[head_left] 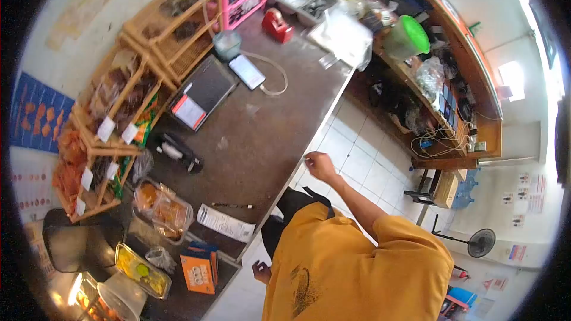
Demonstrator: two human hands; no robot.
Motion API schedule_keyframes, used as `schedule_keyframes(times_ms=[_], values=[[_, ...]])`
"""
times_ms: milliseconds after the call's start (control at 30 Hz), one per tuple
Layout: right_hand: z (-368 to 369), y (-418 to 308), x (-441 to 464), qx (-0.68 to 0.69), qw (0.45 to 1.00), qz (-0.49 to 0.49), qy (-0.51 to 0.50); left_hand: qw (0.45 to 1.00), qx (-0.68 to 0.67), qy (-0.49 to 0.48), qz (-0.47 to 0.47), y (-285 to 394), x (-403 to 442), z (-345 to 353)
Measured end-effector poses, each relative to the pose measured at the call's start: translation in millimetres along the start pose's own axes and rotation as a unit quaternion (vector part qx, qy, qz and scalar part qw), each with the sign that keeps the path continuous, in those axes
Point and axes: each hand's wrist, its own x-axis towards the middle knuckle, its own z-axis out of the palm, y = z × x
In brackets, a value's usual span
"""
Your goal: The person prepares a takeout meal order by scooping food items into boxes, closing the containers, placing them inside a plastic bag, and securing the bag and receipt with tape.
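Observation:
My right hand (321, 167) is beside the edge of the dark table (267, 125), with its fingers curled together. Whether anything is in that grip I cannot make out. Lower down, my left hand (262, 271) hangs by the yellow shirt (351, 267), partly hidden by it. Its fingers look loosely bent and apart, with nothing seen in them. Nearest to it on the table are a printed paper slip (226, 223), a pen (232, 205) and an orange box (198, 271). A black pouch (303, 203) sits at my waist.
On the table are a phone (247, 71) on a cable, a tablet-like device (202, 92), a red tape dispenser (277, 25) and plastic food tubs (163, 211). Wooden racks (113, 101) line the wall side. Across the tiled floor (357, 137) stands a cluttered counter with a green bin (407, 37).

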Motion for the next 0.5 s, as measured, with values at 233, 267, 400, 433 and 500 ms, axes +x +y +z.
schedule_keyframes(times_ms=[233, 267, 400, 433, 500], values=[[-141, 161, 182, -0.018, 0.961, 0.125, 0.245, 0.990, -0.007, -0.065, -0.124, 74, 1, 95], [-156, 180, 218, -0.031, 0.954, 0.117, 0.275, 0.989, -0.017, -0.071, -0.130, 94, 1, 116], [-180, 224, 380, 0.029, 0.953, 0.080, 0.291, 0.985, -0.060, -0.057, -0.154, 170, -19, 198], [-172, 229, 408, 0.027, 0.954, 0.050, 0.294, 0.984, -0.070, -0.051, -0.154, 189, -27, 214], [-176, 201, 444, -0.091, 0.961, 0.135, 0.223, 0.985, -0.101, -0.041, -0.136, 227, -32, 241]])
